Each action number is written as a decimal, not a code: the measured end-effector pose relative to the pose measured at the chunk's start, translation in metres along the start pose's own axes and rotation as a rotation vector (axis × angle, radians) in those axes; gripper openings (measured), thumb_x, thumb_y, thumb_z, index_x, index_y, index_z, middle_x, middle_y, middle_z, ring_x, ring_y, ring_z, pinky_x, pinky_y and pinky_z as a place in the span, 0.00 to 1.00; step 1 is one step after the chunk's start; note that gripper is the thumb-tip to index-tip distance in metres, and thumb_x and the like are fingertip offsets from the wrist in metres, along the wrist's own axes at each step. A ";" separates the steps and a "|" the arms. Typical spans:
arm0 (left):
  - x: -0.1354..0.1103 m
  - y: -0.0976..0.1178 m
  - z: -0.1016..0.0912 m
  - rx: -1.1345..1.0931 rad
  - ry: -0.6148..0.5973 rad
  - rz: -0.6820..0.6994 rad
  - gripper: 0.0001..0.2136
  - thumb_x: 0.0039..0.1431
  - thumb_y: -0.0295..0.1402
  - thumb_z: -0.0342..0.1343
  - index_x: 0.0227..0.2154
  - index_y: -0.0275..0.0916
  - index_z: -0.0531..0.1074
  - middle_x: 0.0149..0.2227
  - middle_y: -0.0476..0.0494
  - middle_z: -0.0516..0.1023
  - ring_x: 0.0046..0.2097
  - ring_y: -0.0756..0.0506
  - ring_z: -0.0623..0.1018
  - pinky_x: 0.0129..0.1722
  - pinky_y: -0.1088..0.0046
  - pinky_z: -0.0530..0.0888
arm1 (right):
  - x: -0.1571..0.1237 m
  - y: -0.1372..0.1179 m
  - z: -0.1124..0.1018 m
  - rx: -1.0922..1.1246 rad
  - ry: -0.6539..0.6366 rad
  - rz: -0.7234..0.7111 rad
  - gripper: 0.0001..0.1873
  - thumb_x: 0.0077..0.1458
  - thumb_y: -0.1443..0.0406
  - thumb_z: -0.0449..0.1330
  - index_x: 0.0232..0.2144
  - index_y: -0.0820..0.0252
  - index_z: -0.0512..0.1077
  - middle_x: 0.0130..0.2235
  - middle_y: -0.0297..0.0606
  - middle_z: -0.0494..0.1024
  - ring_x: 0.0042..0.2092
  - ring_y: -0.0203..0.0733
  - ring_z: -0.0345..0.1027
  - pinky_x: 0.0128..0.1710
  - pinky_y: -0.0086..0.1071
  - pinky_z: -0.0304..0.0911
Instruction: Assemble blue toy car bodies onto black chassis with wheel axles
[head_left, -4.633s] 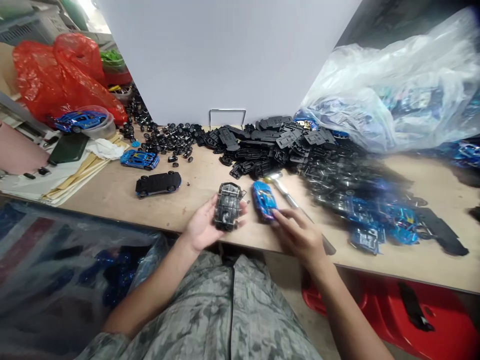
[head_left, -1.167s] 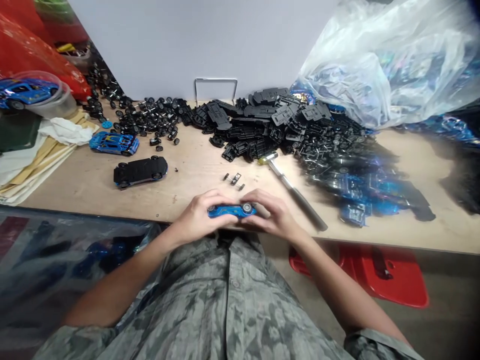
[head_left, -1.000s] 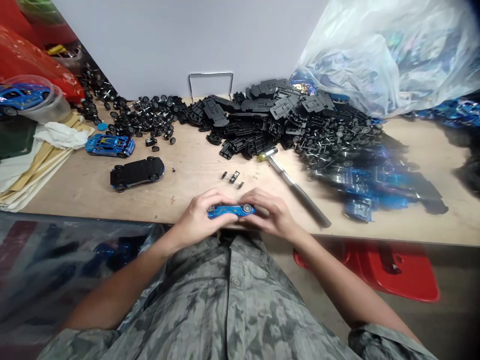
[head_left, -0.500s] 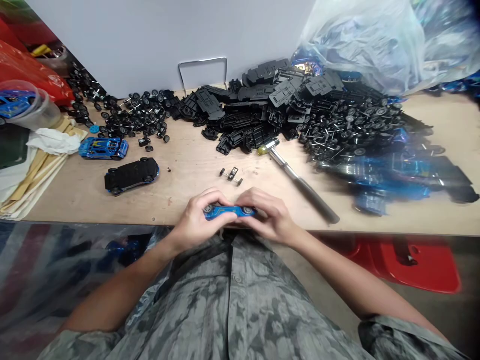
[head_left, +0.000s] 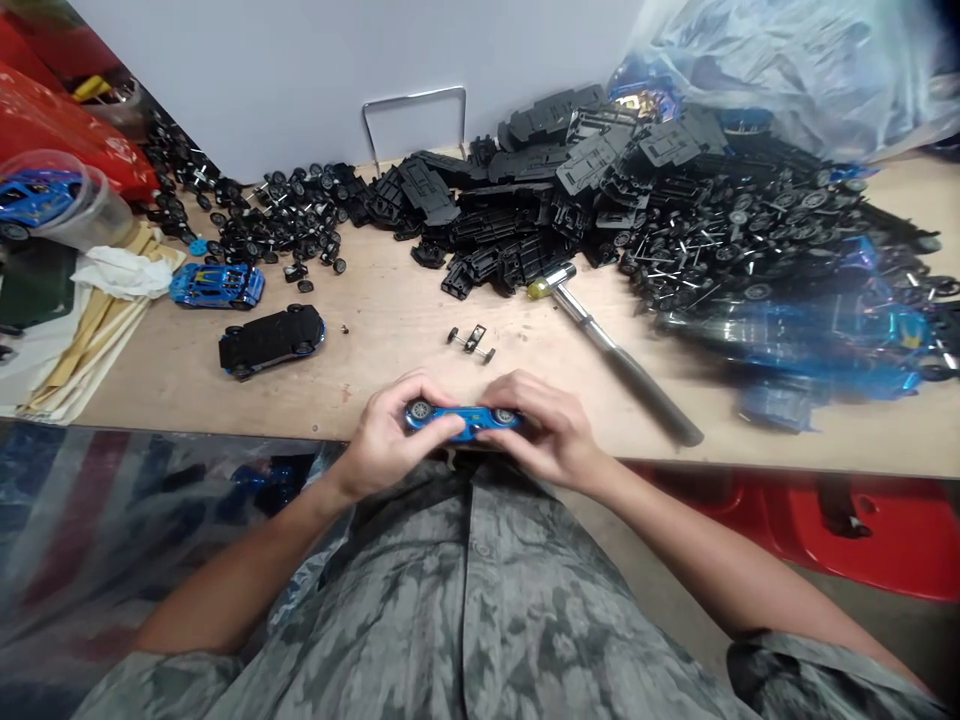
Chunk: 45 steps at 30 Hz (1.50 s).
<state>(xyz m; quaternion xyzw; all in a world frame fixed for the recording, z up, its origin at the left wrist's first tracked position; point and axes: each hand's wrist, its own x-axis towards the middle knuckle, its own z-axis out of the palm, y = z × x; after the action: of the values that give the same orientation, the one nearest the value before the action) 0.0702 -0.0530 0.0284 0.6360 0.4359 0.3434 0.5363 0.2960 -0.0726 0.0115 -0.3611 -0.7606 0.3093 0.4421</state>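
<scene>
A blue toy car [head_left: 471,420] is held on its side near the table's front edge, two wheels facing up. My left hand [head_left: 394,430] grips its left end, thumb along the body. My right hand [head_left: 551,430] is closed on its right end, fingers over the far side. Just beyond lies a small axle piece with two wheels [head_left: 472,341]. A hammer [head_left: 615,350] with a yellow-tipped head and dark grip rests to the right. To the left, one toy car [head_left: 271,342] lies with its black underside up, and another blue car [head_left: 217,286] sits behind it.
Black chassis parts [head_left: 540,190] are heaped at the back, with wheel axles [head_left: 292,215] to their left and more axles [head_left: 750,225] to their right. Blurred clear blue shells [head_left: 810,340] lie at right. A plastic tub [head_left: 97,215] stands far left; a red stool [head_left: 885,530] is below.
The view has shifted slightly, so the table's things sit a little further right. Both hands keep hold of the toy car, and more of its side shows between the thumbs.
</scene>
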 end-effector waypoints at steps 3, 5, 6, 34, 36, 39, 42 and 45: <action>-0.003 -0.003 0.005 0.024 0.033 0.038 0.07 0.59 0.33 0.65 0.32 0.37 0.74 0.34 0.45 0.77 0.38 0.47 0.76 0.42 0.71 0.73 | 0.000 -0.001 0.003 -0.026 0.022 -0.005 0.08 0.63 0.63 0.66 0.42 0.61 0.74 0.36 0.42 0.79 0.37 0.43 0.74 0.38 0.37 0.71; -0.002 0.000 0.001 0.011 0.010 0.009 0.08 0.59 0.35 0.66 0.33 0.37 0.75 0.35 0.45 0.78 0.39 0.47 0.77 0.44 0.70 0.73 | 0.000 -0.004 0.002 -0.054 0.024 -0.031 0.08 0.64 0.62 0.65 0.42 0.61 0.74 0.35 0.41 0.78 0.36 0.42 0.74 0.36 0.37 0.72; 0.000 0.003 -0.003 -0.025 -0.022 -0.027 0.10 0.58 0.38 0.67 0.34 0.36 0.76 0.36 0.44 0.79 0.41 0.46 0.78 0.46 0.70 0.74 | 0.000 -0.007 0.000 -0.078 0.022 -0.059 0.08 0.64 0.63 0.64 0.43 0.62 0.74 0.35 0.42 0.78 0.36 0.42 0.74 0.36 0.37 0.73; 0.020 -0.003 -0.011 0.384 -0.250 0.547 0.16 0.62 0.27 0.63 0.54 0.40 0.79 0.48 0.38 0.82 0.49 0.45 0.83 0.50 0.72 0.79 | -0.014 0.002 -0.005 -0.167 0.041 -0.069 0.14 0.63 0.68 0.64 0.51 0.63 0.74 0.37 0.43 0.81 0.37 0.43 0.76 0.37 0.36 0.74; 0.018 -0.008 -0.007 0.336 -0.224 0.559 0.17 0.62 0.25 0.62 0.54 0.40 0.79 0.48 0.37 0.82 0.49 0.45 0.83 0.51 0.71 0.80 | -0.013 0.001 -0.002 -0.167 0.077 -0.064 0.13 0.63 0.68 0.64 0.50 0.62 0.74 0.37 0.43 0.81 0.36 0.43 0.75 0.35 0.36 0.73; 0.015 -0.013 -0.003 0.309 -0.183 0.563 0.19 0.61 0.24 0.62 0.55 0.40 0.79 0.47 0.37 0.82 0.49 0.45 0.83 0.50 0.70 0.80 | -0.012 -0.001 -0.001 -0.164 0.089 -0.040 0.13 0.64 0.68 0.63 0.51 0.60 0.74 0.37 0.42 0.81 0.36 0.43 0.75 0.36 0.37 0.73; 0.014 -0.013 -0.001 0.291 -0.166 0.571 0.19 0.60 0.23 0.63 0.54 0.38 0.79 0.48 0.36 0.82 0.48 0.45 0.83 0.50 0.71 0.80 | -0.011 -0.004 -0.007 -0.140 0.031 -0.025 0.16 0.64 0.68 0.63 0.54 0.60 0.72 0.42 0.45 0.82 0.41 0.45 0.77 0.42 0.40 0.76; 0.015 -0.011 -0.002 0.292 -0.161 0.553 0.18 0.60 0.24 0.64 0.53 0.38 0.79 0.48 0.36 0.82 0.49 0.45 0.83 0.51 0.70 0.80 | -0.011 -0.005 -0.013 -0.177 -0.019 -0.126 0.18 0.66 0.69 0.60 0.57 0.58 0.72 0.50 0.50 0.80 0.50 0.48 0.77 0.47 0.44 0.76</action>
<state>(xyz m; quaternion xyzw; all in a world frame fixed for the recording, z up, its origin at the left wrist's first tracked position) 0.0724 -0.0379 0.0173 0.8257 0.2474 0.3584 0.3586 0.3105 -0.0823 0.0162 -0.3472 -0.8103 0.2158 0.4198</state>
